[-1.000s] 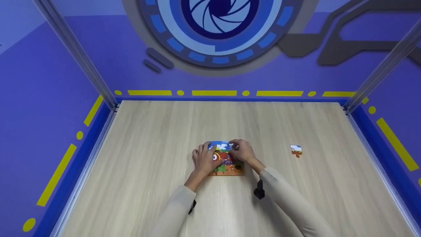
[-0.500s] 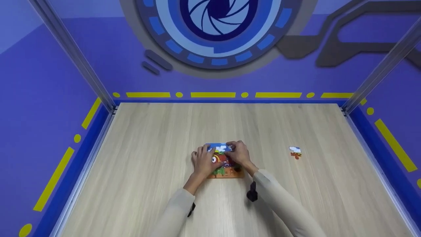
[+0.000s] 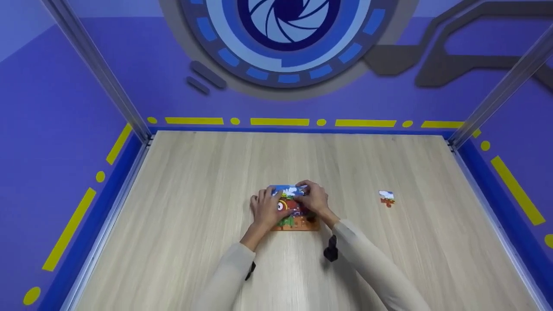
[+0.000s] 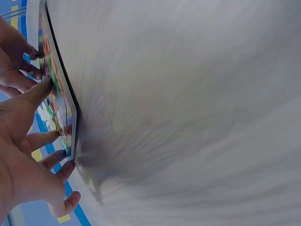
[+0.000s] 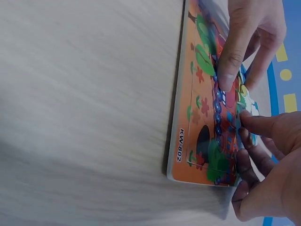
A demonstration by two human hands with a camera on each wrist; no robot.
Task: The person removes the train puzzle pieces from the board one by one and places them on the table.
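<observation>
A jigsaw puzzle [image 3: 298, 223] in a tray, with an orange lower border and a red train picture, lies on the table. My left hand [image 3: 265, 211] rests spread on its left part. In the left wrist view its thumb [image 4: 44, 85] touches the picture, and the other fingers reach the tray's edge. At the upper right corner my right hand [image 3: 316, 199] pinches a small blue-and-white puzzle piece [image 3: 303, 188], mostly hidden by the fingers. Seen from the right wrist, the bent fingers and thumb [image 5: 256, 123] stand over the picture. "KW-802" is printed on the border.
One loose puzzle piece [image 3: 387, 198], white-blue above and red-brown below, lies on the wooden table [image 3: 207, 172] to the right of the puzzle. Blue-purple panels [image 3: 268, 108] enclose the table at the back and sides.
My right hand has shifted slightly left over the puzzle's upper right corner, its fingers still working there. My left hand keeps its place on the puzzle. The loose piece stays put.
</observation>
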